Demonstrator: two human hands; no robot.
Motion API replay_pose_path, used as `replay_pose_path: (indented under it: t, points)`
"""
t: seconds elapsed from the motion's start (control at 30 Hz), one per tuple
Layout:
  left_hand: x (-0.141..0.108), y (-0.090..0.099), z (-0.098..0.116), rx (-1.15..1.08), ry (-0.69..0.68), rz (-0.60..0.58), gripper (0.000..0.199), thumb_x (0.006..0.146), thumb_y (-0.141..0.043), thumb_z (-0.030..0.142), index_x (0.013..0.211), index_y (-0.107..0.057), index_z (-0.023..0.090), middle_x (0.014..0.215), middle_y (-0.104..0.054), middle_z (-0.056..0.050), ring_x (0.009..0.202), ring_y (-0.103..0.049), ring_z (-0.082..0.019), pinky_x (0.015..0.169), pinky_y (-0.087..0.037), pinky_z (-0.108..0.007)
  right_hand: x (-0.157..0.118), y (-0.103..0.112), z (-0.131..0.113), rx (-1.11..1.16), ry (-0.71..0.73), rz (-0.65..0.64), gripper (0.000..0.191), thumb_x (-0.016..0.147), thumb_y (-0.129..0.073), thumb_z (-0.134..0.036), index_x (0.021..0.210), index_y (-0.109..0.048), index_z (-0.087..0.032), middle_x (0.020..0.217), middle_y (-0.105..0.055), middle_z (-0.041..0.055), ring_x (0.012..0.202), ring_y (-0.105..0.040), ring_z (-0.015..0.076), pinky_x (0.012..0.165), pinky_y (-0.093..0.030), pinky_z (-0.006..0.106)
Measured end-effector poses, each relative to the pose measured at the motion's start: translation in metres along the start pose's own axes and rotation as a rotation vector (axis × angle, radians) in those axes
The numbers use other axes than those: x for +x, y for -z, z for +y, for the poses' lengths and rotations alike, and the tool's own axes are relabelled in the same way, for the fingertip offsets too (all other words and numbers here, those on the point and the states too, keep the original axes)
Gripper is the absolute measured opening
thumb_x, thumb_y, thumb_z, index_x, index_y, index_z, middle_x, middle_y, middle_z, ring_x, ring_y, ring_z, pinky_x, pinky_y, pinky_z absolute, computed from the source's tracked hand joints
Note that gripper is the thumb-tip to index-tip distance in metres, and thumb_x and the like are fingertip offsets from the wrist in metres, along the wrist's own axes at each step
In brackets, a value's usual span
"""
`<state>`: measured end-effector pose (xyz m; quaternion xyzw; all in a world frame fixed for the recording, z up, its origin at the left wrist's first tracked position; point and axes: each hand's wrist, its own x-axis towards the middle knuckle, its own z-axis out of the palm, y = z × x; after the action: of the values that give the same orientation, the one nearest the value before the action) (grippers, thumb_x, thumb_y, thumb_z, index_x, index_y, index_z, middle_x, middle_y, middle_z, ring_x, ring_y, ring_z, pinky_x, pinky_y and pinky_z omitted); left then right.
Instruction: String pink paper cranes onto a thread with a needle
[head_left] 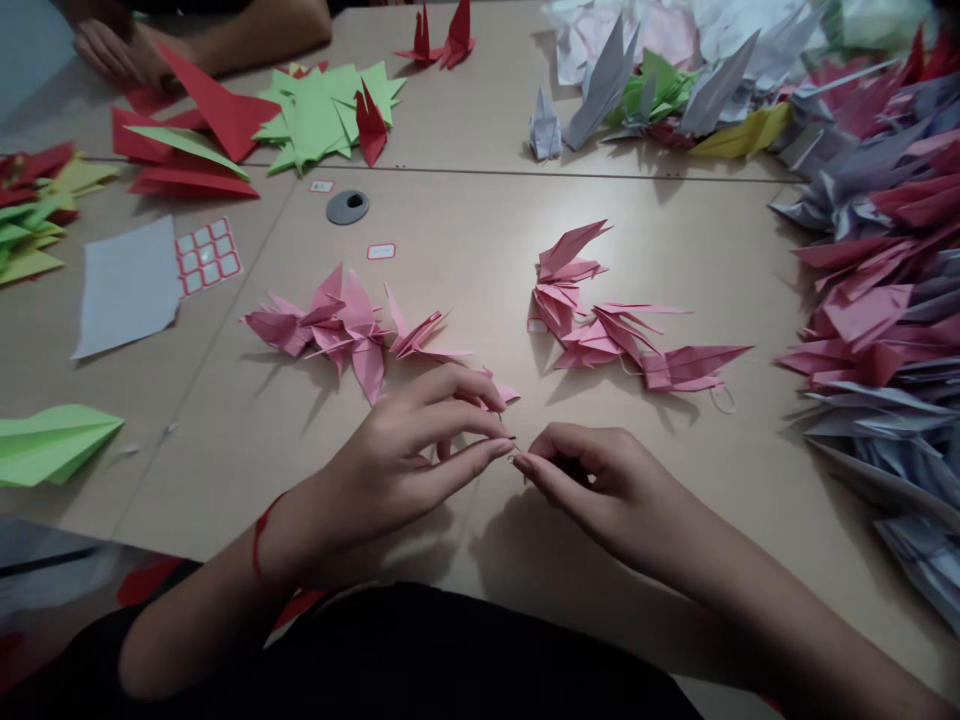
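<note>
My left hand (420, 440), a red cord round its wrist, pinches a thin string (515, 448) between thumb and fingers. Just to the right, my right hand (600, 475) pinches the same string close by. A tiny dark tip shows at the left fingertips, too small to name. Beyond the left fingers lies a row of pink folded paper cranes (364, 330), its near end partly hidden by my hand. Farther right is a second strand of pink paper cranes (600, 335), with a loose loop of white string (724, 400) at its end.
Folded grey and pink cranes (862, 320) pile along the right edge. Red paper cranes (217, 110) and green folded paper (319, 115) lie at the back left. A white sheet (127, 285) sits beside a label sheet (208, 255). Another person's hands (124, 50) rest at the far left.
</note>
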<state>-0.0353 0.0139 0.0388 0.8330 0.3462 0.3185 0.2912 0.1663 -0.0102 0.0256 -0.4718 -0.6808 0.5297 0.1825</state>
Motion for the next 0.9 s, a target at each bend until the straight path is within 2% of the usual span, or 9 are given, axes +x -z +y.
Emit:
replay_pose_path:
  t: [0.13, 0.3, 0.43, 0.6, 0.73, 0.9]
  points:
    - [0.0, 0.001, 0.001, -0.031, 0.014, -0.031, 0.007, 0.082, -0.061, 0.012, 0.084, -0.065, 0.017, 0.091, -0.067, -0.006, 0.09, -0.063, -0.015, 0.072, -0.054, -0.023, -0.001, -0.001, 0.0, -0.138, 0.075, 0.069, 0.022, 0.091, -0.047, -0.024, 0.072, -0.055, -0.017, 0.062, -0.056, -0.0017, 0.053, -0.045, 0.008, 0.051, -0.034, 0.02]
    - [0.002, 0.006, 0.003, -0.112, 0.2, -0.116, 0.007, 0.082, -0.06, 0.019, 0.084, -0.067, 0.021, 0.082, -0.071, -0.003, 0.075, -0.064, -0.014, 0.063, -0.051, -0.021, -0.003, -0.003, 0.008, -0.375, 0.27, 0.169, 0.013, 0.087, -0.047, -0.013, 0.079, -0.057, -0.016, 0.068, -0.059, 0.0018, 0.056, -0.05, 0.0107, 0.053, -0.036, 0.023]
    - [0.008, 0.015, 0.005, -0.294, 0.413, -0.204, 0.008, 0.08, -0.064, 0.025, 0.077, -0.069, 0.02, 0.069, -0.067, -0.002, 0.057, -0.057, -0.01, 0.048, -0.044, -0.018, -0.004, -0.002, 0.011, -0.349, 0.397, 0.203, 0.013, 0.087, -0.047, -0.009, 0.089, -0.057, -0.017, 0.075, -0.061, 0.003, 0.063, -0.054, 0.0117, 0.057, -0.039, 0.024]
    - [0.013, 0.019, 0.005, -0.546, 0.643, -0.238, 0.008, 0.078, -0.067, 0.026, 0.074, -0.07, 0.02, 0.06, -0.063, 0.0, 0.046, -0.052, -0.008, 0.038, -0.041, -0.015, -0.005, 0.002, 0.007, -0.257, 0.447, 0.222, 0.013, 0.088, -0.047, -0.008, 0.091, -0.057, -0.016, 0.076, -0.061, 0.0031, 0.065, -0.055, 0.0107, 0.059, -0.042, 0.022]
    - [0.013, 0.019, 0.004, -0.552, 0.664, -0.166, 0.007, 0.075, -0.069, 0.025, 0.071, -0.071, 0.019, 0.06, -0.061, 0.0, 0.046, -0.05, -0.007, 0.037, -0.038, -0.016, -0.006, 0.003, 0.008, -0.308, 0.436, 0.289, 0.013, 0.087, -0.049, -0.008, 0.091, -0.058, -0.016, 0.078, -0.063, 0.0038, 0.066, -0.056, 0.0113, 0.057, -0.043, 0.022]
    - [0.015, 0.023, 0.007, -0.44, 0.62, -0.139, 0.006, 0.074, -0.069, 0.022, 0.069, -0.07, 0.017, 0.066, -0.064, -0.003, 0.058, -0.056, -0.011, 0.046, -0.042, -0.017, -0.006, 0.003, 0.01, -0.391, 0.426, 0.312, 0.014, 0.086, -0.049, -0.008, 0.089, -0.058, -0.019, 0.076, -0.064, 0.0036, 0.063, -0.056, 0.0123, 0.051, -0.04, 0.023]
